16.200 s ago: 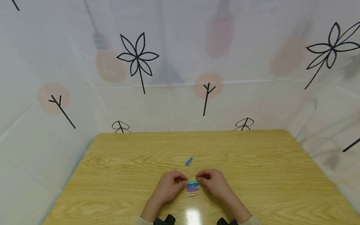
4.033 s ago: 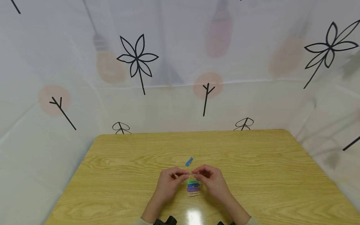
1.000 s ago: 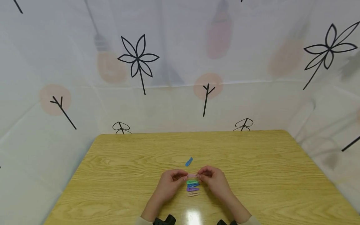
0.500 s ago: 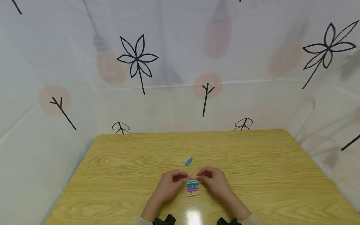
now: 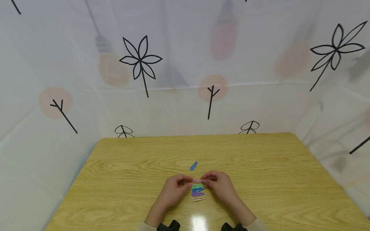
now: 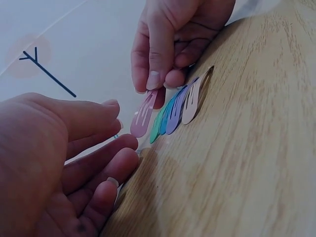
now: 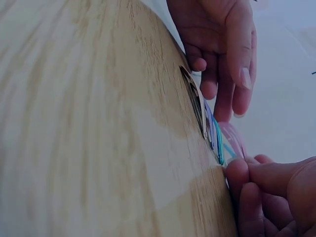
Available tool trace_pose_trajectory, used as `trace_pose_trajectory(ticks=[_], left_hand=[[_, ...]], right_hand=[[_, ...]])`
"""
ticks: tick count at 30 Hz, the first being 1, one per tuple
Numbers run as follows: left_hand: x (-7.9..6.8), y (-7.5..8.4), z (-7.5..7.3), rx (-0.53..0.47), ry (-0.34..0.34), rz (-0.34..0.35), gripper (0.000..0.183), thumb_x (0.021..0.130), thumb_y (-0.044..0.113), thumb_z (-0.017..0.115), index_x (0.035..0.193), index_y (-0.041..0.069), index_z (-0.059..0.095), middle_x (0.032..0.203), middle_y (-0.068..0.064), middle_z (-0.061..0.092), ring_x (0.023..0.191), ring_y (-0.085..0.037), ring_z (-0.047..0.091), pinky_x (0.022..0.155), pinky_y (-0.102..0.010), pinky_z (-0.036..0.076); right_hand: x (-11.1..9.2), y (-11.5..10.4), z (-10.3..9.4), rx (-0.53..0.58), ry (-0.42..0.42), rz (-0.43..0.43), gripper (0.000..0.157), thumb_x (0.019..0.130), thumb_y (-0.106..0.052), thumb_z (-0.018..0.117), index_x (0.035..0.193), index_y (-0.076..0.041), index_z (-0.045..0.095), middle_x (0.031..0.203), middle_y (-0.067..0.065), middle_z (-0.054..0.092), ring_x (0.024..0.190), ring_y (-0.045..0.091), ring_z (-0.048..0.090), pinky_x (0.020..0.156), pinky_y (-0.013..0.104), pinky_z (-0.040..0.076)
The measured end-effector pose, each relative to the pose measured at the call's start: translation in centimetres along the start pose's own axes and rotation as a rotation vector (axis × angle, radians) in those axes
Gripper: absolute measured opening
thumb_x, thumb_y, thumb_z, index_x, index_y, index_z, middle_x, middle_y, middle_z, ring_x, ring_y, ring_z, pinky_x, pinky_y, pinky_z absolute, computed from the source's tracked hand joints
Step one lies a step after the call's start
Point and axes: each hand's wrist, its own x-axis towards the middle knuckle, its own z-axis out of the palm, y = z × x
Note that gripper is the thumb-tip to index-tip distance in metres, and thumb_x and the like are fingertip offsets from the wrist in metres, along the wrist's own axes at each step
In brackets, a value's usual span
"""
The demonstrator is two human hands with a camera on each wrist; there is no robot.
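Observation:
A pink snap hair clip (image 5: 198, 181) spans the gap between both hands, just beyond a row of clips. My right hand (image 5: 219, 185) pinches its narrow end between thumb and index finger. Near the rounded end, my left hand (image 5: 174, 189) has its fingers extended; in the left wrist view a fingertip is at or very near that end, and the thumb stands apart from it. Nearer me in the row lie a green clip (image 5: 198, 186), a blue clip (image 5: 198, 190), a purple clip (image 5: 198, 194) and a beige clip (image 5: 198, 199), roughly parallel.
Another blue clip (image 5: 193, 166) lies slanted beyond the hands. The wood-grain table (image 5: 130, 160) ends at a patterned white cloth (image 5: 179, 109) behind it and at its sides. Black wrist devices (image 5: 170, 225) show at the bottom edge.
Sixteen seconds ago both hands were at the green clip. Four seconds ago they pinched the pink clip farther out; it has since come slightly nearer the row. The other clips stay put.

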Motion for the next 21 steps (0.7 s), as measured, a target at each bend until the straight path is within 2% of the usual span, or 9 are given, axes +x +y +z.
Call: trace_pose_trajectory(ticks=[9,21], left_hand=[[0.06,-0.07,-0.02,-0.001,0.005,-0.004,0.017,0.094,0.022,0.070,0.107,0.011,0.074,0.097,0.006,0.069,0.087,-0.011,0.062,0.075,-0.027,0.050],[0.02,-0.12,-0.08,-0.014,-0.008,0.002,0.018,0.095,0.022,0.070,0.107,0.010,0.074,0.096,0.007,0.069,0.087,-0.011,0.062,0.075,-0.027,0.050]], right_hand=[[0.23,0.14,0.22,-0.032,0.006,0.007,0.008,0.091,0.004,0.068,0.091,-0.002,0.073,0.086,0.007,0.073,0.073,0.018,0.068,0.065,0.025,0.054],[0.23,0.29,0.04,-0.020,-0.013,-0.006,0.008,0.091,0.004,0.067,0.092,-0.001,0.073,0.086,0.008,0.072,0.073,0.019,0.067,0.064,0.025,0.053]])
